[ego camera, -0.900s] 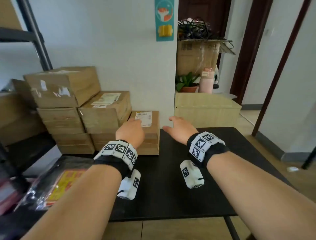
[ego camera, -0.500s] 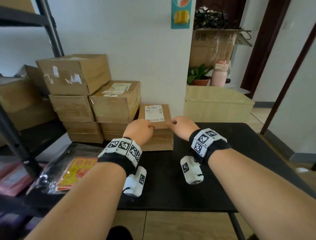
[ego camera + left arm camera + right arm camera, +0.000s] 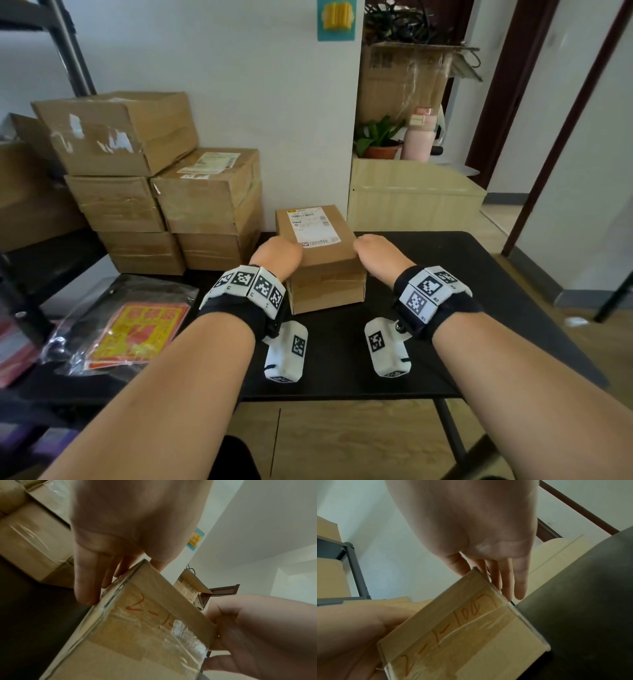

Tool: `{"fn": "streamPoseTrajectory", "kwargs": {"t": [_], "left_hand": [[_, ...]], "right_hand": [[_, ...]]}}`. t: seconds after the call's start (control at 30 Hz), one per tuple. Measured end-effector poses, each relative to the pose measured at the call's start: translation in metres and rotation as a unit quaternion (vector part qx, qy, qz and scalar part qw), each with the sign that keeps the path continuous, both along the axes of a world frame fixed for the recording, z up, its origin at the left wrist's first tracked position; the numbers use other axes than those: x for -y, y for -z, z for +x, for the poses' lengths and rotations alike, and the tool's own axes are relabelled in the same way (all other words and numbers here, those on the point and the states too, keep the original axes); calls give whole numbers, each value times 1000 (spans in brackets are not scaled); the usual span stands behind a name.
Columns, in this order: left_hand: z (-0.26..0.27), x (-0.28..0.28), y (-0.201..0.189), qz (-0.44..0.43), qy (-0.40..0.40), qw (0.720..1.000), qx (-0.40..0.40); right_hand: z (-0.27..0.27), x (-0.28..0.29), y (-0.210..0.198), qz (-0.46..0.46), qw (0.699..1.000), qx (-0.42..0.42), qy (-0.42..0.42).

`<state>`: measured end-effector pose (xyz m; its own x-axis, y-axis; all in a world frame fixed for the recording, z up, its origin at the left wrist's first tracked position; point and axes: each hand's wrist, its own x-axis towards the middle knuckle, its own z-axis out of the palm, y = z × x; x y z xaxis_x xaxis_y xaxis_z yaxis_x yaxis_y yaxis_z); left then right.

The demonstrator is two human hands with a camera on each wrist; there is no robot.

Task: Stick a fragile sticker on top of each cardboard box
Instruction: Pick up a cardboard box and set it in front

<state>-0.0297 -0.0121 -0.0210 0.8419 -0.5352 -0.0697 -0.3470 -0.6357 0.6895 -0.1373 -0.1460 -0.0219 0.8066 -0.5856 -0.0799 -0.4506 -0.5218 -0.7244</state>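
Note:
A small cardboard box (image 3: pixel 318 253) with a white shipping label lies on the black table (image 3: pixel 462 274), drawn away from the stack. My left hand (image 3: pixel 279 253) grips its left top edge and my right hand (image 3: pixel 371 251) grips its right top edge. In the left wrist view the left hand (image 3: pixel 121 582) has its fingers down the taped side of the box (image 3: pixel 137 635). The right wrist view shows the right hand (image 3: pixel 488 580) the same way on the box (image 3: pixel 462 635). A clear bag of red-and-yellow stickers (image 3: pixel 137 332) lies at the table's left.
Several larger cardboard boxes (image 3: pixel 205 192) are stacked against the wall at the table's back left. A dark metal rack (image 3: pixel 68 51) stands at the far left. A pale wooden cabinet (image 3: pixel 411 198) with a plant and a pink bottle is behind the table.
Both hands reached the small box, took hold of its two sides and drew it toward me, away from the wall and the stack.

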Motion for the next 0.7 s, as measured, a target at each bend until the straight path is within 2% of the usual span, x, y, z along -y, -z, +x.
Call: {"fn": "streamPoseTrajectory", "kwargs": {"t": [0.1, 0.2, 0.33, 0.4, 0.6, 0.7], "left_hand": [[0, 5, 2, -18, 12, 1000, -7], [0, 8, 2, -98, 16, 995, 10], [-2, 16, 1, -136, -1, 989, 60], [-2, 21, 5, -119, 1, 989, 84], [-15, 33, 13, -91, 13, 988, 124], [-20, 38, 14, -87, 26, 991, 103]], "right_hand": [[-4, 7, 6, 12, 999, 31, 25], [-12, 11, 7, 32, 996, 73, 48], [-17, 20, 5, -30, 992, 102, 64], [-19, 24, 7, -60, 991, 96, 75], [-26, 28, 19, -73, 992, 27, 103], [-26, 28, 20, -78, 991, -1, 112]]}}
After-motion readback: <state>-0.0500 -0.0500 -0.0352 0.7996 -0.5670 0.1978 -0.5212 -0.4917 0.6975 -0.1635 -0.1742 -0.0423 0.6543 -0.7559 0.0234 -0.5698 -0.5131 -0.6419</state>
